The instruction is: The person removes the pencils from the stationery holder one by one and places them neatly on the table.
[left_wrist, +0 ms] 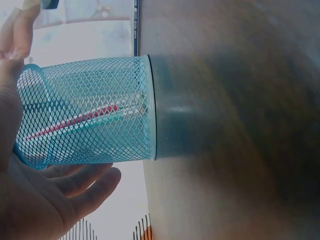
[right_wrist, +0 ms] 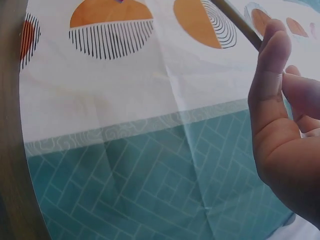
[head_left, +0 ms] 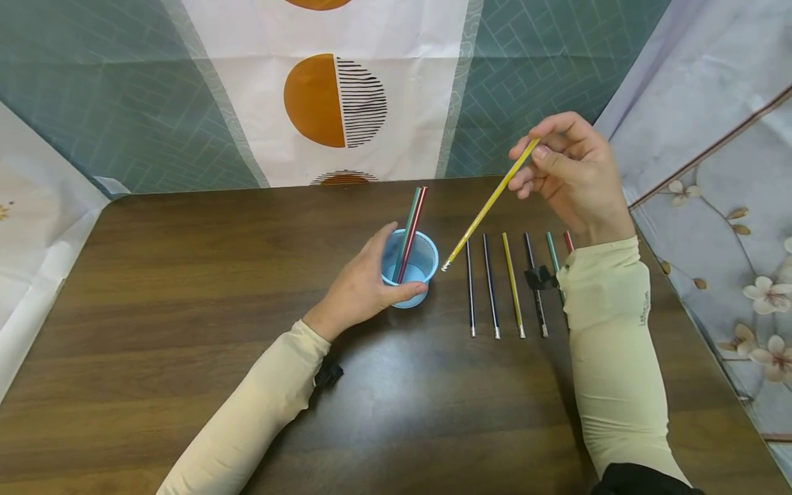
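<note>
My left hand [head_left: 361,282] holds a light-blue mesh pen cup [head_left: 410,301], thumb on the near side and fingers around the far side. In the left wrist view the cup [left_wrist: 95,75] stands on the table. Leaning inside it are a green pencil [head_left: 412,204] and a red pencil [head_left: 420,206], silver ends down. Above the table my right hand [head_left: 578,175] pinches a yellow pencil [head_left: 489,208] near its upper end. Its silver lower end slants down toward the cup's right side, apart from the rim.
Right of the cup lies a row of several pencils, among them a dark blue one [head_left: 491,289], a yellow one [head_left: 513,285] and a green one [head_left: 552,251]. My right sleeve [head_left: 612,344] covers part of the row. Patterned cloth [head_left: 210,137] hangs behind the wooden table [head_left: 185,275].
</note>
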The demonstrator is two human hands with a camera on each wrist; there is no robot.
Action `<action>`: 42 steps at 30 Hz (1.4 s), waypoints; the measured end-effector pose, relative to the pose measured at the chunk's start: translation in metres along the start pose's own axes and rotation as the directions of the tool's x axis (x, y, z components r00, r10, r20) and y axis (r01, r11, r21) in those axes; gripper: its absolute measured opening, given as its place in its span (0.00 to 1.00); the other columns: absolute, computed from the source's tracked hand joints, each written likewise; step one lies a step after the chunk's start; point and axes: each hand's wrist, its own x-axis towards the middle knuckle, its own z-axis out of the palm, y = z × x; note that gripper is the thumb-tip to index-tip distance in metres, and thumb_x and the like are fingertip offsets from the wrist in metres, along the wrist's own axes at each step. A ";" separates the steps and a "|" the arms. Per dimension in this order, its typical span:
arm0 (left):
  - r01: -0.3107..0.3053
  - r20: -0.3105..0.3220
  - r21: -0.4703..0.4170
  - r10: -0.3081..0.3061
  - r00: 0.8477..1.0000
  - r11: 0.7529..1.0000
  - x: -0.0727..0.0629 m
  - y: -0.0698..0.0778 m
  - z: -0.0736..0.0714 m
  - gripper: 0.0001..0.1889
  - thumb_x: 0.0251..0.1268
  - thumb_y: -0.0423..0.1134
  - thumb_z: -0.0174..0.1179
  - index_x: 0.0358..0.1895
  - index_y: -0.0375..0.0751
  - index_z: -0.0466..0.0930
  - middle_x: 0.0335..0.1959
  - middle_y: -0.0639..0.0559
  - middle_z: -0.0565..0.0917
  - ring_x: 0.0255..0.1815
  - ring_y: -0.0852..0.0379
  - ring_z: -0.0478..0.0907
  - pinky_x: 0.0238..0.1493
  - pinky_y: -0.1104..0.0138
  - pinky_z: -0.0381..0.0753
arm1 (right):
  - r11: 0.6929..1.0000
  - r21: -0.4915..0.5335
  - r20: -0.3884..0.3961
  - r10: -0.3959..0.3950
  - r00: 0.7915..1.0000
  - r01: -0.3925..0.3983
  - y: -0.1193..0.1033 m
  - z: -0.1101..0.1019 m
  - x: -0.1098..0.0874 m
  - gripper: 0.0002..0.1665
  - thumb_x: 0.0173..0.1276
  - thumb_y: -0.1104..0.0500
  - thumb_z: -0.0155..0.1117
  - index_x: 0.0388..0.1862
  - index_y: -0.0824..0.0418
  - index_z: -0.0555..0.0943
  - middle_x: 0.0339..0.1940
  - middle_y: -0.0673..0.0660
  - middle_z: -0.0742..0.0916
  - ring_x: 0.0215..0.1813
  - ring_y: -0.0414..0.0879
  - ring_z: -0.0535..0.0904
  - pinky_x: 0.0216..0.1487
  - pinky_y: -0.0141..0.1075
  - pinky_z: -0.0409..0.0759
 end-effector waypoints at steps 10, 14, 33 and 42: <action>-0.002 0.000 -0.006 0.002 1.000 1.000 0.000 0.000 0.001 0.58 0.39 0.74 0.63 0.74 0.54 0.48 0.65 0.55 0.66 0.54 0.54 0.72 0.54 0.58 0.75 | 1.000 -0.011 -0.054 0.005 0.998 -0.006 -0.003 0.004 -0.001 0.11 0.67 0.77 0.50 0.47 0.81 0.73 0.35 0.74 0.83 0.26 0.62 0.83 0.26 0.44 0.81; -0.005 -0.001 -0.009 0.005 1.000 1.000 0.001 0.000 0.000 0.58 0.40 0.74 0.63 0.74 0.53 0.48 0.65 0.54 0.67 0.54 0.54 0.72 0.54 0.57 0.76 | 0.999 -0.050 -0.070 -0.019 0.997 0.016 -0.004 0.006 0.001 0.11 0.65 0.79 0.51 0.46 0.82 0.73 0.33 0.73 0.83 0.26 0.60 0.82 0.26 0.43 0.81; 0.005 0.008 0.003 -0.005 1.000 1.000 0.002 0.000 -0.001 0.58 0.40 0.75 0.63 0.75 0.54 0.48 0.65 0.53 0.66 0.55 0.53 0.71 0.54 0.56 0.76 | 0.892 -0.404 -0.223 0.119 0.967 -0.203 0.020 0.016 0.005 0.11 0.63 0.71 0.62 0.45 0.74 0.77 0.34 0.66 0.86 0.23 0.52 0.80 0.26 0.37 0.81; 0.001 0.009 -0.001 -0.001 1.000 1.000 0.002 0.000 0.001 0.58 0.41 0.74 0.63 0.75 0.53 0.47 0.65 0.54 0.66 0.55 0.55 0.71 0.55 0.58 0.75 | 0.498 -0.692 -0.384 0.360 0.851 -0.523 0.065 0.014 0.009 0.08 0.69 0.62 0.60 0.45 0.59 0.75 0.39 0.60 0.87 0.25 0.49 0.79 0.31 0.37 0.83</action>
